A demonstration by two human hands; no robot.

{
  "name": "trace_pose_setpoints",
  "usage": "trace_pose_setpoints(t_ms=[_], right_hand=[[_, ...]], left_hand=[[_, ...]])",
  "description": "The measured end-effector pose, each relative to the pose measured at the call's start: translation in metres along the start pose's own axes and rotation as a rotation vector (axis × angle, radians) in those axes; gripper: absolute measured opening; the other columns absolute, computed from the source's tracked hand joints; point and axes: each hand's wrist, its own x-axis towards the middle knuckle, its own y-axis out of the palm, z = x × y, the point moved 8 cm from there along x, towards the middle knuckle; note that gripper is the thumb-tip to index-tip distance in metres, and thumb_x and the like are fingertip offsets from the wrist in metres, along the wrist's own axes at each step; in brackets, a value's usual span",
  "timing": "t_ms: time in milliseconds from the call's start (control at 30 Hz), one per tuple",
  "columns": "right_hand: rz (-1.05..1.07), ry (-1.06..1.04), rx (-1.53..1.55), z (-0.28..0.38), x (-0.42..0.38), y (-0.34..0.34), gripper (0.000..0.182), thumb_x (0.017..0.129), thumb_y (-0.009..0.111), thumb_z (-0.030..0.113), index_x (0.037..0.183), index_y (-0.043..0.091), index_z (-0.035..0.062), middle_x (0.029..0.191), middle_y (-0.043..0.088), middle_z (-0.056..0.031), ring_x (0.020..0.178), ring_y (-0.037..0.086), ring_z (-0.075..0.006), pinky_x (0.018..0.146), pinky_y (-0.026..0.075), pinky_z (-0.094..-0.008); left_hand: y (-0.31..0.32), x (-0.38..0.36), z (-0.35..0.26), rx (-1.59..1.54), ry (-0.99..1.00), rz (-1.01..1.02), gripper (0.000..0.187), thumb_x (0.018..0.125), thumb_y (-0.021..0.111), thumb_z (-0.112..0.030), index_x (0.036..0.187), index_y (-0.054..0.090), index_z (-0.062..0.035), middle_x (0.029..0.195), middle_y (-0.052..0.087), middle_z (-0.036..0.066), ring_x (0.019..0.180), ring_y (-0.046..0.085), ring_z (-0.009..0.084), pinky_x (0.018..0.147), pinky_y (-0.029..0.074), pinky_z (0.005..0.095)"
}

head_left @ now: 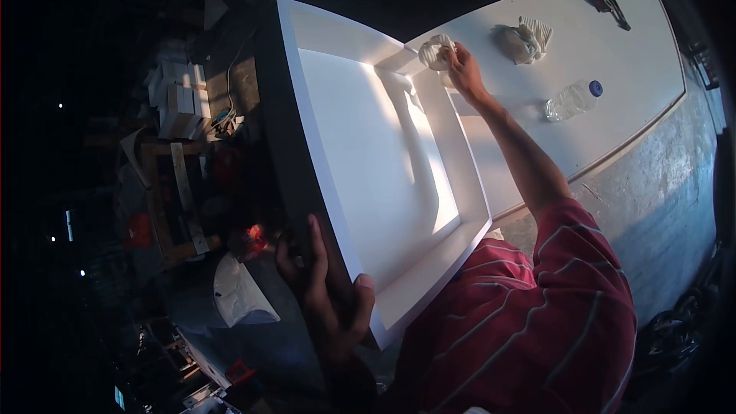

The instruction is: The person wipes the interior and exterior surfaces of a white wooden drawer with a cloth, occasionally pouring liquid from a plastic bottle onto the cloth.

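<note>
A big, shallow white box (360,130) with low walls is tilted up in front of me, its open side facing me. My left hand (333,307) grips its near left corner, thumb over the rim and fingers spread along the shaded outer side. At the far right corner my right hand (466,77) pinches a crumpled whitish cloth (437,54) against the rim. Sunlight and a shadow fall across the box's inner floor.
On the white table (636,54) to the right lie a crumpled striped cloth (527,40), a clear plastic bottle (569,102) with a blue cap and a dark tool (608,6). Small white boxes (182,96) and a wooden frame (180,199) stand at the left.
</note>
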Motion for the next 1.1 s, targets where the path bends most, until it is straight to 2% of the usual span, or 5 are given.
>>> trace_pose_setpoints(t_ms=[300, 367, 667, 800, 1100], right_hand=[[0.129, -0.628, 0.028, 0.103, -0.109, 0.135, 0.03, 0.089, 0.058, 0.022, 0.111, 0.057, 0.0021, 0.103, 0.05, -0.013, 0.091, 0.051, -0.0243, 0.077, 0.046, -0.0339], [0.088, -0.074, 0.134, 0.025, -0.075, 0.129, 0.024, 0.085, 0.054, 0.013, 0.105, 0.056, -0.0004, 0.107, 0.046, -0.0188, 0.093, 0.051, -0.0293, 0.078, 0.047, -0.0363], [0.303, 0.076, 0.097, 0.044, -0.052, 0.103, 0.027, 0.078, 0.057, 0.015, 0.101, 0.056, 0.0001, 0.085, 0.064, -0.0193, 0.078, 0.06, -0.0337, 0.076, 0.051, -0.0394], [0.308, -0.273, -1.126, -0.041, -0.057, 0.079, 0.039, 0.084, 0.057, 0.021, 0.122, 0.053, 0.0117, 0.127, 0.052, -0.0185, 0.124, 0.045, -0.034, 0.108, 0.03, -0.0438], [0.718, -0.686, -1.195, -0.054, -0.195, 0.049, 0.053, 0.091, 0.042, 0.027, 0.137, 0.039, 0.0008, 0.143, 0.035, -0.0206, 0.139, 0.024, -0.0327, 0.113, 0.014, -0.053]], left_hand=[[0.0, -0.003, 0.014, -0.144, -0.07, -0.032, 0.083, 0.07, 0.061, -0.031, 0.141, 0.035, 0.0013, 0.138, 0.024, 0.031, 0.13, 0.027, 0.0404, 0.106, 0.023, 0.0483], [0.001, -0.004, 0.017, -0.156, -0.072, -0.035, 0.083, 0.069, 0.061, -0.03, 0.141, 0.035, 0.0019, 0.137, 0.025, 0.031, 0.129, 0.028, 0.0409, 0.106, 0.023, 0.0482], [0.003, -0.002, -0.002, -0.112, -0.084, 0.04, 0.08, 0.075, 0.058, -0.03, 0.141, 0.031, 0.0057, 0.141, 0.022, 0.021, 0.135, 0.025, 0.0324, 0.111, 0.018, 0.0431], [0.001, -0.002, 0.001, -0.099, -0.065, -0.017, 0.084, 0.065, 0.062, -0.025, 0.139, 0.036, 0.0047, 0.135, 0.025, 0.03, 0.127, 0.032, 0.0422, 0.104, 0.026, 0.0489], [0.003, 0.001, -0.013, -0.04, -0.075, -0.023, 0.081, 0.071, 0.06, -0.035, 0.138, 0.037, 0.0057, 0.136, 0.026, 0.029, 0.128, 0.031, 0.0426, 0.105, 0.024, 0.0492]])
